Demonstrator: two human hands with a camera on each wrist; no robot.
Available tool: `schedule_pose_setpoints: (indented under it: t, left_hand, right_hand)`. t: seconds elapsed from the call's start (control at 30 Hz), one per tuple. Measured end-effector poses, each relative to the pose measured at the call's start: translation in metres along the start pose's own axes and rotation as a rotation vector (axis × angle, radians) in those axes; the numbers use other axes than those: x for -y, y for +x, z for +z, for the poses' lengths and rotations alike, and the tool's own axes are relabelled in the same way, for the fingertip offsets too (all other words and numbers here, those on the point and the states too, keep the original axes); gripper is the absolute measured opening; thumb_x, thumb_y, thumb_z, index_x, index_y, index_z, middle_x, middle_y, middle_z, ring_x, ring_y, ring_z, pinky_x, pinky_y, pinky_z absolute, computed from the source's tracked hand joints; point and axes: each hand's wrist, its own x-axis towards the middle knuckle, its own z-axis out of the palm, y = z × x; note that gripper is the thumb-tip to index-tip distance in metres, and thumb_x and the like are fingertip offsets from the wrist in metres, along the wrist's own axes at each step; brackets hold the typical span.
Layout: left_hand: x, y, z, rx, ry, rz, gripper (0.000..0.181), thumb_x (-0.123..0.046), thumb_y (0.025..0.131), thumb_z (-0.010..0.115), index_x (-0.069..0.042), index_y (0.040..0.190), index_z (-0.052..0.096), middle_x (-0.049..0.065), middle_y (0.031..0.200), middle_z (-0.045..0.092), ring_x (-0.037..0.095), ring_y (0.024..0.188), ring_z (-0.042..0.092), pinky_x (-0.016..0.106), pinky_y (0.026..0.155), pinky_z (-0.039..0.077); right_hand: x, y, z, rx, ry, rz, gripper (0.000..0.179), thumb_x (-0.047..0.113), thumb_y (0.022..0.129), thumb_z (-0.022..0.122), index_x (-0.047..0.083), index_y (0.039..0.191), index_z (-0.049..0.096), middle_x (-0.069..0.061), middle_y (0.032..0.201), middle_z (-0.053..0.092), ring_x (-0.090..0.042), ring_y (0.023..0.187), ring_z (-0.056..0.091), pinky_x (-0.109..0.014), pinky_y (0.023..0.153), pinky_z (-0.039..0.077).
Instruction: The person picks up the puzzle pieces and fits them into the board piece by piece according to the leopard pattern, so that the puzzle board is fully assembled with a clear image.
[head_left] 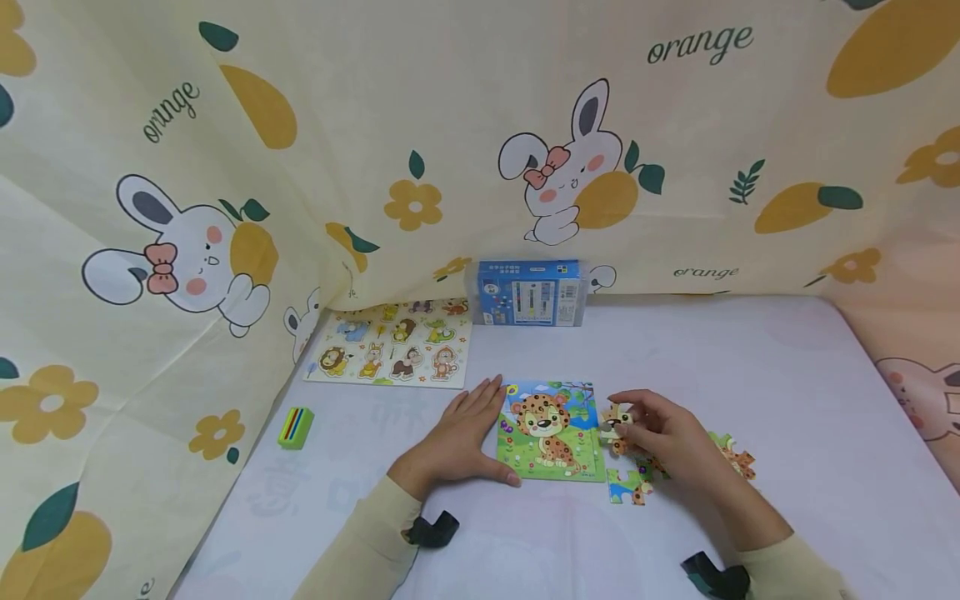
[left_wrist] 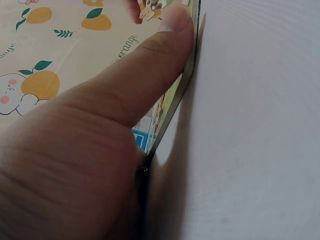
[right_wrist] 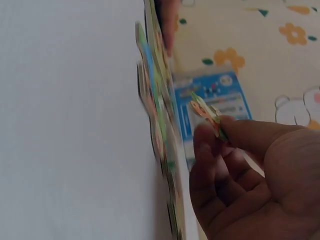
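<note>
A square leopard picture board [head_left: 551, 433] with a green and blue scene lies flat on the white table. Along its left side my left hand [head_left: 468, 437] rests with fingers stretched, the thumb at the lower left corner. My right hand [head_left: 667, 433] pinches a puzzle piece [head_left: 615, 427] between thumb and fingers at the board's right edge. In the right wrist view that puzzle piece [right_wrist: 206, 112] is seen nearly edge-on, raised off the table. Loose puzzle pieces [head_left: 628, 487] lie below and beyond the right hand, which partly covers them.
At the back left lies an animal picture board [head_left: 390, 350]. A blue box [head_left: 531, 292] stands by the rear curtain [head_left: 450, 100]. A small green block with coloured stripes [head_left: 296, 428] sits near the table's left edge. More puzzle pieces [head_left: 738, 457] lie right of the right hand.
</note>
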Motion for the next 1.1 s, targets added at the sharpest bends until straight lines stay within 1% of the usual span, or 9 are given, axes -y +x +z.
schedule_pose_setpoints:
  t: [0.13,0.27,0.4,0.57,0.7,0.93,1.03,1.1]
  left_hand:
    - [0.0,0.0,0.0,-0.002,0.001,0.001,0.145,-0.081,0.073,0.086,-0.009,0.176,0.012,0.0,0.182,-0.002,0.014,0.165,-0.008,0.044,0.131,-0.002]
    - [0.001,0.0,0.0,-0.002,0.0,0.003,0.145,-0.08,0.074,0.086,-0.009,0.175,0.012,0.0,0.182,-0.002,0.014,0.165,-0.008,0.044,0.131,-0.003]
    - [0.002,0.001,0.0,-0.006,-0.001,0.01,0.145,-0.081,0.074,0.086,-0.009,0.175,0.012,0.0,0.182,-0.002,0.016,0.165,-0.007,0.045,0.131,-0.002]
    - [0.003,0.001,0.001,-0.006,-0.002,0.017,0.145,-0.082,0.074,0.085,-0.009,0.176,0.011,0.0,0.182,-0.002,0.014,0.165,-0.008,0.045,0.131,-0.002]
    - [0.003,0.0,0.001,-0.005,-0.004,0.02,0.144,-0.082,0.074,0.084,-0.01,0.176,0.011,-0.001,0.182,-0.002,0.013,0.164,-0.008,0.045,0.132,-0.001]
    - [0.002,-0.001,-0.001,0.0,-0.012,0.018,0.143,-0.081,0.075,0.085,-0.009,0.176,0.012,-0.002,0.182,-0.002,0.016,0.165,-0.006,0.046,0.132,-0.001]
    - [0.001,-0.001,-0.001,0.001,-0.008,0.017,0.142,-0.08,0.076,0.085,-0.009,0.175,0.012,-0.001,0.182,-0.002,0.016,0.165,-0.007,0.045,0.132,-0.001]
    - [0.001,-0.001,-0.002,0.001,-0.004,0.015,0.142,-0.079,0.076,0.085,-0.009,0.175,0.011,-0.001,0.182,-0.003,0.016,0.165,-0.007,0.044,0.132,-0.002]
  right_hand:
    - [0.005,0.005,0.014,0.015,-0.003,-0.013,0.042,0.005,0.103,0.077,0.004,0.143,0.065,-0.009,0.098,0.062,-0.022,0.074,0.066,-0.029,0.06,0.054]
    - [0.01,0.011,0.028,0.021,-0.039,-0.018,0.037,0.007,0.102,0.078,0.007,0.138,0.068,-0.007,0.096,0.061,-0.02,0.071,0.06,-0.028,0.058,0.05]
    - [0.014,0.017,0.041,0.022,-0.087,-0.032,0.033,0.009,0.102,0.079,0.009,0.134,0.071,-0.004,0.092,0.06,-0.018,0.069,0.055,-0.028,0.059,0.048]
    - [0.018,0.025,0.056,0.019,-0.133,-0.032,0.034,0.009,0.102,0.079,0.01,0.135,0.072,0.0,0.09,0.061,-0.018,0.071,0.056,-0.028,0.062,0.049]
    - [0.022,0.032,0.068,0.015,-0.167,-0.026,0.035,0.009,0.102,0.079,0.008,0.136,0.071,0.002,0.09,0.063,-0.017,0.074,0.059,-0.03,0.065,0.05]
    - [0.028,0.039,0.078,0.011,-0.204,0.006,0.036,0.012,0.103,0.078,0.004,0.137,0.069,0.001,0.091,0.062,-0.017,0.077,0.058,-0.035,0.07,0.051]
    - [0.03,0.038,0.079,-0.016,-0.251,0.011,0.034,0.015,0.102,0.079,0.004,0.134,0.07,0.002,0.092,0.063,-0.017,0.079,0.057,-0.037,0.073,0.05]
    - [0.031,0.037,0.078,-0.027,-0.29,-0.002,0.031,0.017,0.103,0.078,0.004,0.131,0.072,0.003,0.092,0.063,-0.017,0.08,0.056,-0.038,0.073,0.05]
